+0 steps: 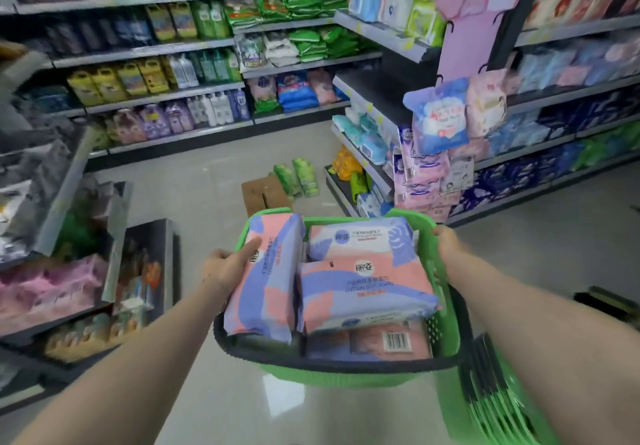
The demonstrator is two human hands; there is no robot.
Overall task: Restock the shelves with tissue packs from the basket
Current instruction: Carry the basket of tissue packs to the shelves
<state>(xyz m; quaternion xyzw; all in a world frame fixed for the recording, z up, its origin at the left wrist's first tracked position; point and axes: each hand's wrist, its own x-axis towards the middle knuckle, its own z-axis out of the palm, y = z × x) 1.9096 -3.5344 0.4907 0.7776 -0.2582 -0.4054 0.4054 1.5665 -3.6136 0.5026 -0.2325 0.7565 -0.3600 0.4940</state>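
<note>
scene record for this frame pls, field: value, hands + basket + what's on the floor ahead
setting: shop aisle, stocked shelves on both sides
basket: green, held up in front
contents: pink-and-purple tissue packs, at least four visible
left hand: on the basket's left side, fingers touching the left pack
right hand: gripping the right rim
floor ahead: cardboard box, green packs beside it

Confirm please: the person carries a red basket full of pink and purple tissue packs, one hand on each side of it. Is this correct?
One thing is wrong: the basket is green, not red. The head view shows it. The rest holds: the pink and purple tissue packs fill it, the left hand is at its left side and the right hand on its right rim.
</note>
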